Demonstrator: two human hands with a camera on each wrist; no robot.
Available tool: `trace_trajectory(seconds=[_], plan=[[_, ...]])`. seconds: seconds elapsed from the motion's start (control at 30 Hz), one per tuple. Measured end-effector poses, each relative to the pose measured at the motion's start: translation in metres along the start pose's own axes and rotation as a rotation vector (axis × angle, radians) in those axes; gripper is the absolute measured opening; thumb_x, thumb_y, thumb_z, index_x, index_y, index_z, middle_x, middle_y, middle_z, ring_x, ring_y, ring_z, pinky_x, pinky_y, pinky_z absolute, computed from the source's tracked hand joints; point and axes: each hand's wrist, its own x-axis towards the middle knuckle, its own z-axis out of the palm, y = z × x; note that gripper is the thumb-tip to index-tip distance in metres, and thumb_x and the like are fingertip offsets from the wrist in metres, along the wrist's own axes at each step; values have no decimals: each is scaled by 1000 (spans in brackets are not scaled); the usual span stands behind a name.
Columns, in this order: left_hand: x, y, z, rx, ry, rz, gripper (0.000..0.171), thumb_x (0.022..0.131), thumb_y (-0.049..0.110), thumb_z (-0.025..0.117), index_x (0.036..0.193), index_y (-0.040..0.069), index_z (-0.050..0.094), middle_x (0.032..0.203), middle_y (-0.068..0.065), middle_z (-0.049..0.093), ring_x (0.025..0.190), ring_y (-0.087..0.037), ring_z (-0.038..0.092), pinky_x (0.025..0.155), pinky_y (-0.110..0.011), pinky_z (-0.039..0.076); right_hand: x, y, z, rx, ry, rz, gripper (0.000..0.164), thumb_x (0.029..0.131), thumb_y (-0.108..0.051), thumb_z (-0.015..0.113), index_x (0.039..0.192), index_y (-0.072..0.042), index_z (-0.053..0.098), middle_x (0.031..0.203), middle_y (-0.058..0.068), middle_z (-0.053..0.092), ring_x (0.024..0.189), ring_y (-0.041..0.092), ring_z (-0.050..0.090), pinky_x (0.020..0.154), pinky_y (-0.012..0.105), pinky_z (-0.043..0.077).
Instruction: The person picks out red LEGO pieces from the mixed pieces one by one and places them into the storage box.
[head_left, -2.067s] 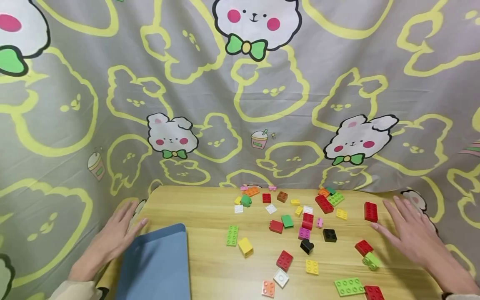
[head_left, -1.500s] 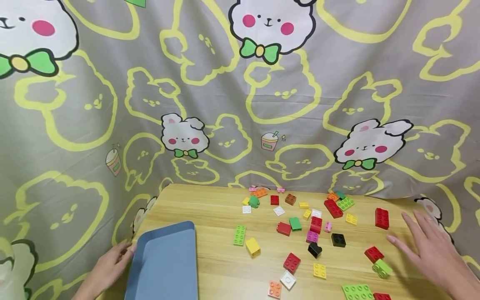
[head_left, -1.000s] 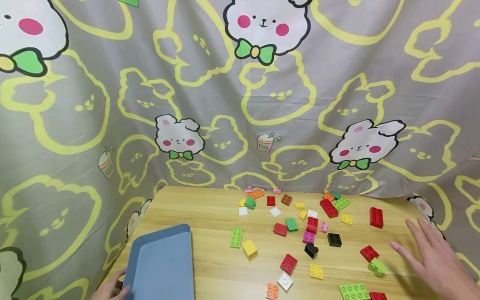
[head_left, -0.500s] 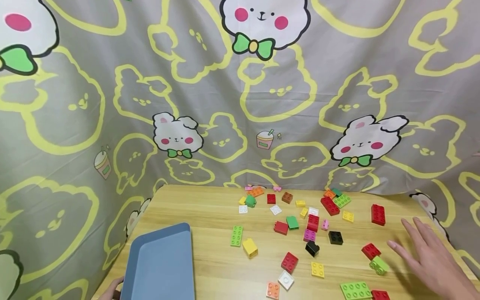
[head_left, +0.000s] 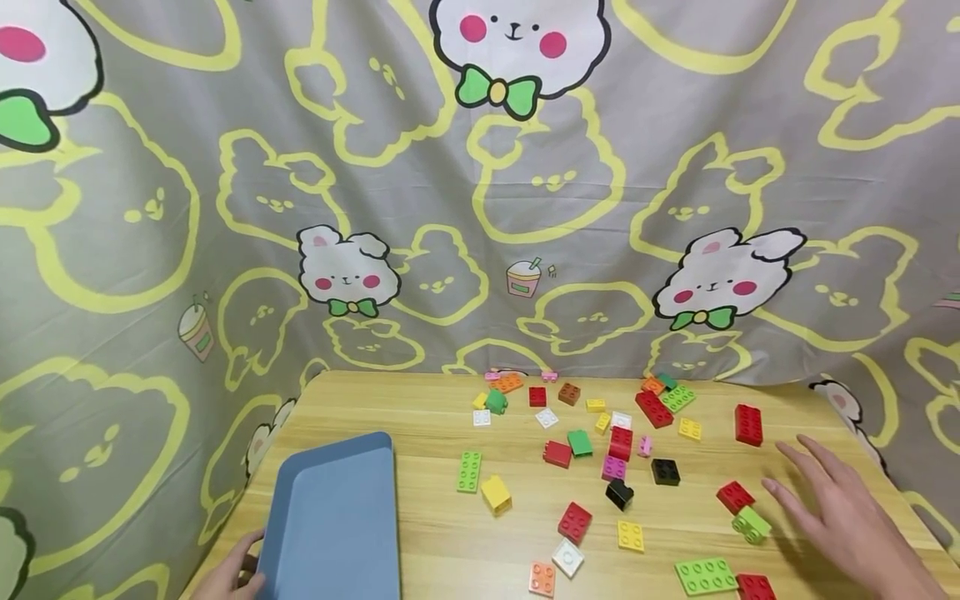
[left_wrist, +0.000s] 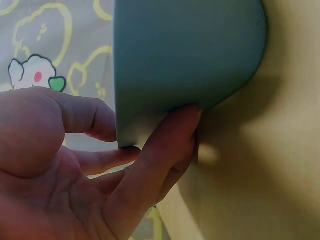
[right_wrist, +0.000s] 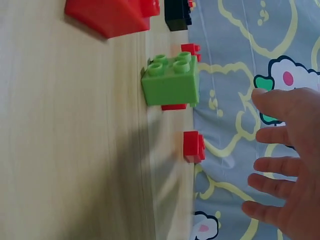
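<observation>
A blue tray (head_left: 337,517) lies on the left of the table. My left hand (head_left: 232,573) holds its left side near the front, partly cut off by the head view's lower edge. Seen from the left wrist, the thumb and fingers of that hand (left_wrist: 100,165) pinch the tray's rim (left_wrist: 190,55). My right hand (head_left: 840,517) hovers over the table's right side, fingers spread and holding nothing. Nearest to it are a light green brick (head_left: 751,526), a red brick (head_left: 735,497) and a longer red brick (head_left: 748,425). The right wrist view shows the light green brick (right_wrist: 172,82) beyond its fingers.
Many toy bricks lie scattered over the middle and right of the wooden table (head_left: 420,533), among them a yellow brick (head_left: 496,495), a black brick (head_left: 665,472) and a green plate brick (head_left: 705,576). A patterned curtain (head_left: 465,192) hangs behind and at the sides.
My left hand has come down from above the tray's far left corner and taken hold of its left side. The tray has shifted slightly right and away. My right hand stays raised.
</observation>
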Motion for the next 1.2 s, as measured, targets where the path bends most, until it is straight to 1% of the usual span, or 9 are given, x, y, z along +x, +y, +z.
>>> trace_trajectory(seconds=[0.17, 0.33, 0.43, 0.53, 0.67, 0.87, 1.0, 1.1, 1.2], plan=[[11, 17, 7, 87, 119, -83, 53, 87, 1, 59, 131, -21, 38, 87, -11, 64, 80, -28, 64, 70, -49, 54, 6, -5, 3, -7, 29, -52, 51, 87, -25, 72, 121, 10, 59, 125, 39, 46, 102, 58, 46, 75, 75, 37], [24, 26, 9, 62, 143, -115, 54, 90, 4, 56, 136, -16, 37, 90, -14, 63, 82, -29, 63, 68, -50, 54, 8, -6, 8, -10, -2, -65, 46, 83, -23, 76, 114, 8, 64, 108, 31, 58, 94, 52, 56, 70, 69, 44], [34, 30, 7, 59, 170, -74, 53, 91, 3, 54, 136, -16, 37, 91, -16, 63, 85, -31, 62, 69, -50, 54, 9, -8, 10, -9, -45, -56, 45, 83, -25, 76, 112, 7, 66, 103, 29, 61, 90, 50, 59, 68, 66, 47], [43, 34, 6, 71, 210, -19, 52, 89, 0, 54, 137, -15, 38, 93, -17, 64, 88, -32, 63, 71, -49, 54, 11, -11, 10, 11, -128, -10, 47, 85, -31, 74, 113, 6, 66, 102, 27, 64, 86, 44, 63, 67, 62, 50], [53, 39, 2, 72, 230, 10, 52, 91, 0, 55, 138, -13, 39, 95, -18, 64, 89, -34, 63, 70, -48, 55, 17, -16, 10, 25, -234, 52, 48, 85, -35, 72, 110, 6, 68, 96, 20, 68, 80, 33, 65, 65, 54, 53], [73, 51, -3, 38, 225, 51, 50, 92, 1, 53, 140, -10, 40, 93, -19, 63, 83, -31, 62, 67, -44, 54, 26, -21, 14, 4, -337, 91, 43, 80, -30, 76, 102, 6, 69, 85, 14, 67, 74, 25, 64, 63, 48, 54], [84, 61, -4, 17, 202, 71, 51, 94, 1, 51, 142, -10, 38, 93, -20, 61, 83, -31, 62, 66, -45, 54, 29, -25, 17, -23, -365, 101, 37, 80, -32, 77, 93, 2, 70, 73, 4, 61, 65, 17, 54, 56, 40, 49], [91, 67, -4, 30, 197, 87, 52, 94, 2, 51, 143, -10, 37, 95, -21, 61, 83, -31, 62, 67, -45, 54, 31, -27, 19, -27, -401, 134, 35, 81, -34, 76, 90, 0, 69, 67, 0, 56, 61, 15, 48, 53, 35, 44], [98, 71, -3, 43, 200, 106, 52, 95, 3, 51, 144, -9, 36, 96, -21, 62, 84, -31, 62, 68, -45, 53, 35, -30, 22, -25, -441, 168, 35, 80, -32, 77, 90, 0, 69, 68, 0, 57, 62, 15, 49, 54, 34, 44]])
